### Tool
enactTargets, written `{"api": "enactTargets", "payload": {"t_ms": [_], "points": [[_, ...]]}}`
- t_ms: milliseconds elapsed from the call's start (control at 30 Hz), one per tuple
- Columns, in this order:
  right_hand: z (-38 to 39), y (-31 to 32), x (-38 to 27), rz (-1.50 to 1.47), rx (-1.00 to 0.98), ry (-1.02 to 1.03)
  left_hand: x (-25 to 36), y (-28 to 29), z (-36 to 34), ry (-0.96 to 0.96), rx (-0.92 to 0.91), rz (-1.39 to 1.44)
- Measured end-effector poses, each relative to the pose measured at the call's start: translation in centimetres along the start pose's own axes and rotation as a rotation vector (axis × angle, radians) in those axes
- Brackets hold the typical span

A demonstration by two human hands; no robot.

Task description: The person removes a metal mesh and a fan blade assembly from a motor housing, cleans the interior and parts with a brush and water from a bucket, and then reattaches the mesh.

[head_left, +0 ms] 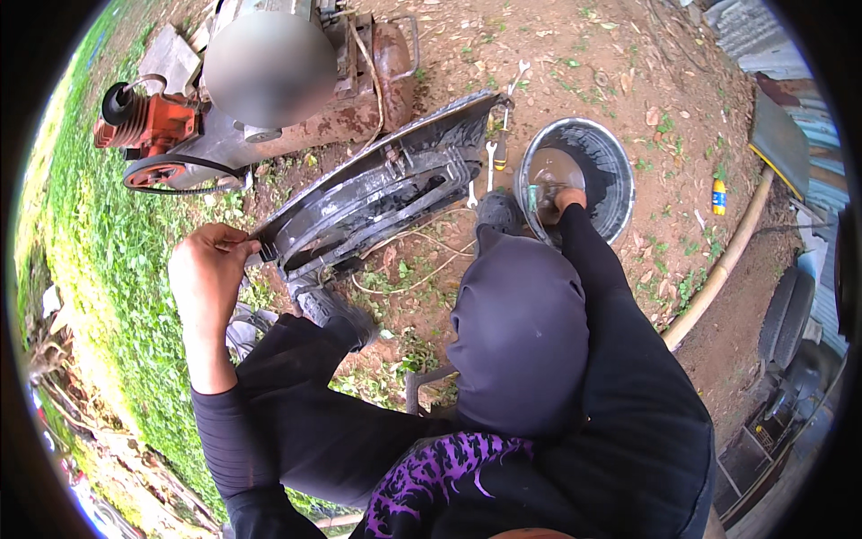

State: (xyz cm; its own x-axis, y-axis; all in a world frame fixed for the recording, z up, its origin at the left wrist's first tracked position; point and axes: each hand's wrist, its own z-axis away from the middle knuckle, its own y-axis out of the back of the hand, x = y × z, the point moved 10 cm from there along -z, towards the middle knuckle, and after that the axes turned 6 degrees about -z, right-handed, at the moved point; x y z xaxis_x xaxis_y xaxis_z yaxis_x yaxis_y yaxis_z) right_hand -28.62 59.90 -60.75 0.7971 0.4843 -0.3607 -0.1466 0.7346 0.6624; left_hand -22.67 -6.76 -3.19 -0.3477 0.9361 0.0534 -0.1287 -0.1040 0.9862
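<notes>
A wet black panel with a curved rim and ribs, like a radiator fan shroud (373, 202), stands tilted between my boots. At its near left corner my left hand (211, 268) is closed, thumb and fingers pinching the edge. My right hand (569, 198) reaches down into a black bucket (620, 180) holding murky brown water. Its fingers are hidden, so I cannot make out whether it holds anything. Near it, a small greenish thing (532, 199) shows against the bucket's inner left side.
Behind the panel lies a rusty air compressor (359, 117) with an orange pump head (148, 126). Wrenches (491, 162) and a yellow-handled screwdriver (500, 151) lie left of the bucket. Farther right are a yellow bottle (718, 198), a pole (718, 269) and tires (788, 314).
</notes>
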Motion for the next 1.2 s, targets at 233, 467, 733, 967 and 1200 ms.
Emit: {"api": "enactTargets", "payload": {"t_ms": [233, 467, 733, 967, 1200], "points": [[7.3, -4.6, -1.6, -0.671, -0.298, -0.425, -1.0, 1.2, 0.7, 0.060, 0.032, -0.066], [15.1, 2.9, -14.3, -1.227, -0.712, -0.067, -1.1, 0.9, -0.4, -0.019, 0.095, -0.124], [39.3, 13.3, -38.8, -1.003, -1.001, 0.464, -1.0, 0.8, -1.0, -0.128, 0.204, -0.043], [57.3, -0.5, -46.5, -0.369, -0.854, 0.993, -2.8, -0.3, -1.5, -0.112, 0.244, -0.064], [64.4, -3.5, -48.0, -0.252, -0.465, 1.441, -2.2, 0.3, 0.8, -0.055, 0.229, -0.070]]}}
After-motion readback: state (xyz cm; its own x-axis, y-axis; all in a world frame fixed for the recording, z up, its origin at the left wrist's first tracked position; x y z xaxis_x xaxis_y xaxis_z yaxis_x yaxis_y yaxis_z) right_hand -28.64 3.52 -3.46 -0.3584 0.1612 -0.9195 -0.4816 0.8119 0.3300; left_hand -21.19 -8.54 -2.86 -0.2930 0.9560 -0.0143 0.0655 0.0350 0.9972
